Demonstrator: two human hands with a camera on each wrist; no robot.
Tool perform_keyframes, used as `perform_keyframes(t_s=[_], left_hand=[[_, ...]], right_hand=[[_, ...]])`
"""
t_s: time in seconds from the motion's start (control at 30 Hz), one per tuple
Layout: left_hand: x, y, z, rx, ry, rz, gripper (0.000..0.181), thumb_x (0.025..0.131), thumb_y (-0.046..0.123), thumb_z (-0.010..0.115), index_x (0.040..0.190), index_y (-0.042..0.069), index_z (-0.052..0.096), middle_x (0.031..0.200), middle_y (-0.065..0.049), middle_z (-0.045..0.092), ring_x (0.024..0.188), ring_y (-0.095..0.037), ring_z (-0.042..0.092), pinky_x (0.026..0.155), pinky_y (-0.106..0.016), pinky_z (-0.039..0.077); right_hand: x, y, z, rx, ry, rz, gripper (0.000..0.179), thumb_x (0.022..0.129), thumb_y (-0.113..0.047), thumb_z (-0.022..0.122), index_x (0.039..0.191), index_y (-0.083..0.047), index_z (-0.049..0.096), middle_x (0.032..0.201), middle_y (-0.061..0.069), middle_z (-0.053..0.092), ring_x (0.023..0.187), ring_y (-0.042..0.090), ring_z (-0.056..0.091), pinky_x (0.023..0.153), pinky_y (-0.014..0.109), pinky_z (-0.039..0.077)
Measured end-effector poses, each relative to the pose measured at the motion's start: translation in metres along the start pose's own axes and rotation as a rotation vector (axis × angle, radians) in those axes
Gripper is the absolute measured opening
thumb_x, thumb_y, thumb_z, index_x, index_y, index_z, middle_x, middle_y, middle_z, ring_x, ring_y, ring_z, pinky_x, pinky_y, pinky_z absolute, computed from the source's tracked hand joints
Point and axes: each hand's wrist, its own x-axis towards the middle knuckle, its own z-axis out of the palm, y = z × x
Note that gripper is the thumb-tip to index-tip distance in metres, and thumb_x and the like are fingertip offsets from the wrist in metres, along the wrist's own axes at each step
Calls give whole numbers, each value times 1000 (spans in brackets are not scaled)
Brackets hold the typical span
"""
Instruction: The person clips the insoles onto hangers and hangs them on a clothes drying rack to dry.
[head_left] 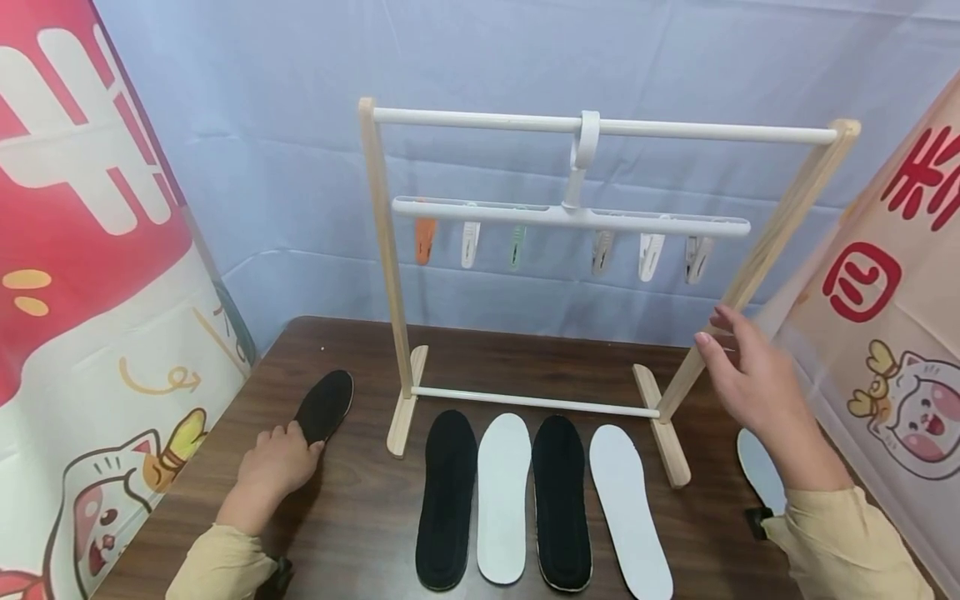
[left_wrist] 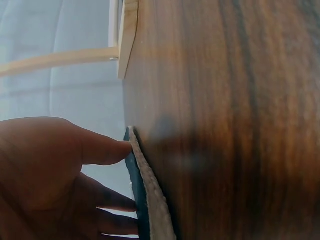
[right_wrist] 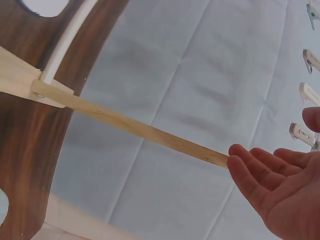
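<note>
At the left of the table, my left hand (head_left: 279,460) rests on the near part of a black insole (head_left: 327,404). The left wrist view shows the thumb (left_wrist: 107,150) and fairly straight fingers touching its dark face; a pale fuzzy layer (left_wrist: 152,195) faces the table. My right hand (head_left: 757,379) is raised by the right wooden post (head_left: 765,237) of a rack, holding nothing. In the right wrist view its fingertips (right_wrist: 239,155) overlap the post; contact is unclear. Between the hands lie a black insole (head_left: 447,500), a white insole (head_left: 503,498), another black insole (head_left: 561,504) and another white insole (head_left: 630,508).
A white hanger (head_left: 480,209) with several clips, including an orange clip (head_left: 424,242), hangs from the rack's top bar (head_left: 712,129). A low bar (head_left: 532,402) joins the feet. Another pale insole (head_left: 759,467) lies beside the right forearm. Printed cloths flank the table.
</note>
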Motion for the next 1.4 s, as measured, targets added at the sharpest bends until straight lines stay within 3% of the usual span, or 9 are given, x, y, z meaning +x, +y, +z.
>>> perform_keyframes(t_s=[0.2, 0.5, 1.0, 1.2, 1.3, 1.4], left_hand=[[1, 2, -2, 8, -20, -5, 64, 103, 29, 52, 135, -25, 38, 134, -45, 44, 125, -60, 41, 94, -68, 43], [2, 3, -2, 13, -31, -7, 65, 104, 30, 52, 135, -25, 38, 132, -44, 45, 124, -59, 41, 93, -68, 43], [6, 4, -4, 25, -55, -32, 62, 102, 31, 55, 128, -25, 46, 123, -40, 52, 116, -54, 49, 89, -66, 46], [7, 3, -5, 30, -46, -22, 61, 101, 31, 57, 126, -24, 48, 121, -39, 54, 115, -54, 50, 88, -65, 46], [7, 2, -5, 36, -24, -7, 60, 99, 31, 60, 124, -23, 51, 119, -39, 55, 113, -54, 51, 87, -65, 46], [8, 1, -5, 43, -1, 5, 59, 98, 31, 63, 122, -22, 54, 117, -37, 56, 112, -53, 52, 86, -65, 47]], right_hand=[[18, -4, -9, 140, 33, 24, 65, 108, -35, 44, 158, 1, 23, 149, 33, 43, 130, 57, 45, 98, 71, 36], [40, -20, -18, 118, 55, 98, 71, 106, -47, 42, 160, -5, 22, 153, 26, 43, 135, 50, 45, 101, 67, 38], [66, -32, -24, 158, -23, 149, 80, 105, -56, 34, 160, -1, 14, 153, 26, 43, 132, 46, 50, 104, 62, 39], [75, -37, -23, 229, -36, 168, 80, 106, -53, 34, 160, 0, 13, 153, 26, 43, 129, 45, 54, 107, 56, 41], [81, -40, -23, 292, -44, 177, 79, 106, -52, 36, 160, 0, 12, 153, 26, 44, 122, 25, 63, 109, 52, 40], [85, -43, -22, 355, -33, 182, 77, 106, -50, 38, 160, 0, 14, 151, 25, 45, 104, 0, 62, 109, 45, 43]])
